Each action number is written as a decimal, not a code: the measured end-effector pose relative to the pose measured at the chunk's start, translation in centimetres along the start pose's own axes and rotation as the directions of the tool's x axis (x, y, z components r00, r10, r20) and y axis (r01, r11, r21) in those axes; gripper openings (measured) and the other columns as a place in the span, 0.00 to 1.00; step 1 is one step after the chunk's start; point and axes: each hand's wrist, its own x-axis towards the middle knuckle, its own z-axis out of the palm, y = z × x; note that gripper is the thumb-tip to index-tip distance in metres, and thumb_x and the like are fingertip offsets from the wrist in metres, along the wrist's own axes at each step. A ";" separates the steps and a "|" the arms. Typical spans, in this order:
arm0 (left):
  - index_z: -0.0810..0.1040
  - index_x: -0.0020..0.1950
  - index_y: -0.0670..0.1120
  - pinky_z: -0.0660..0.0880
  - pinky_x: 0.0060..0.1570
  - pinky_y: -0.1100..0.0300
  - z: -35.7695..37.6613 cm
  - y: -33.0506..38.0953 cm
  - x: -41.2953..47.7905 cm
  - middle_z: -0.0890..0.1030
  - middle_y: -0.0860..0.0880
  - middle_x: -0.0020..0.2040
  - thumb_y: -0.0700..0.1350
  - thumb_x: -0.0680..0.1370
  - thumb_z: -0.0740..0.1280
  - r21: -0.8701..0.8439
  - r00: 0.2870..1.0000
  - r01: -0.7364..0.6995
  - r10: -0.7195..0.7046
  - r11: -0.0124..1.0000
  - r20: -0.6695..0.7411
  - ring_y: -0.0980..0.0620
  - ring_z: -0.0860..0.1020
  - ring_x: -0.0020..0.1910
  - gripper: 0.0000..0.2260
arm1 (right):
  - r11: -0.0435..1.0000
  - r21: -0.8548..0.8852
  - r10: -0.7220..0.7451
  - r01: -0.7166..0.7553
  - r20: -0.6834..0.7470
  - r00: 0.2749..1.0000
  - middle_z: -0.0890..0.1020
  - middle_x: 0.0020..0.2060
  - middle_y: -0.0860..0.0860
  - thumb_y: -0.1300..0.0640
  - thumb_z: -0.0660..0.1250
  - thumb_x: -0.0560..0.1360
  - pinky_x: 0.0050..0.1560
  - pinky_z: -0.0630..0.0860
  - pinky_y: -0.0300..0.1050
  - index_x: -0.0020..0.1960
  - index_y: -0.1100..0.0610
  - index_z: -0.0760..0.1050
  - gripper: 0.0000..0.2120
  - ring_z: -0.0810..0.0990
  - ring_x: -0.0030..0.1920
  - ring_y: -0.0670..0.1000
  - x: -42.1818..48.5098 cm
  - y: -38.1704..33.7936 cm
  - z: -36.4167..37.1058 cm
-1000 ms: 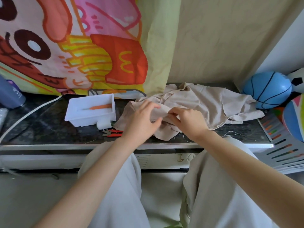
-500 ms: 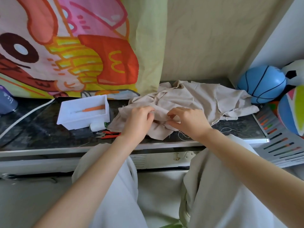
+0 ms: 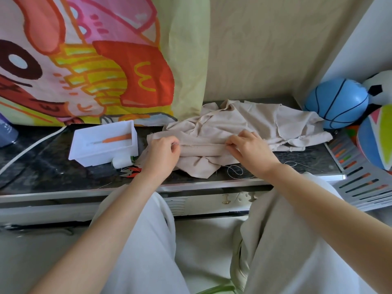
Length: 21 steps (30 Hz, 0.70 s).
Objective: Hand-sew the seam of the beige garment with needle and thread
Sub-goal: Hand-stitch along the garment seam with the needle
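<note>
Dark stone counter [image 3: 42, 166]; on it beige garment [image 3: 233, 128], white tray [image 3: 101, 153], snips [image 3: 130, 172], thread [image 3: 234, 170]

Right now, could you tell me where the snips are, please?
In the head view, the snips lie on the counter just left of the left hand, in front of the white spool and tray.

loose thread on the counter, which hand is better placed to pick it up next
Probably the right hand: the loose thread lies right by its wrist; the left hand, also pinching the beige garment, is farther away.
</note>
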 end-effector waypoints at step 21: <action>0.80 0.49 0.41 0.69 0.46 0.53 4.0 6.9 0.8 0.74 0.47 0.44 0.42 0.77 0.67 0.065 0.948 -0.229 0.208 0.971 0.240 0.44 0.75 0.48 0.06 | 0.983 0.145 -0.111 0.116 -0.044 0.993 0.82 0.35 0.51 0.48 0.59 0.74 0.46 0.63 0.37 0.44 0.60 0.79 0.17 0.77 0.38 0.56 0.0 0.7 -1.2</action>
